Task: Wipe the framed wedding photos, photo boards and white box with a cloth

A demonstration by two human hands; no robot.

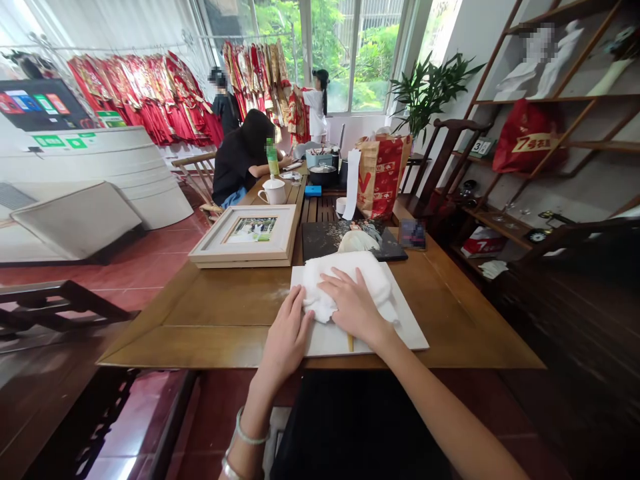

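Observation:
Fingers spread, my right hand (354, 305) lies flat on a folded white towel (373, 270). The towel rests on a white rectangular board (407, 330) near the table's front edge. My left hand (287, 333) is at the board's left edge, its fingers stretched out and the tips beside the towel. A narrow yellowish strip (351, 343) shows on the board below my right hand; the rest of it is hidden. Just behind the board lies a dark photo panel (320, 243) with figures in pale clothing.
On the wooden table (220, 313), a framed photo (243, 233) lies left and a small picture (413, 235) right. Further back stand a lidded white mug (274, 192), a green bottle (271, 160) and a paper bag (383, 177). A person in black (240, 157) sits at the left side.

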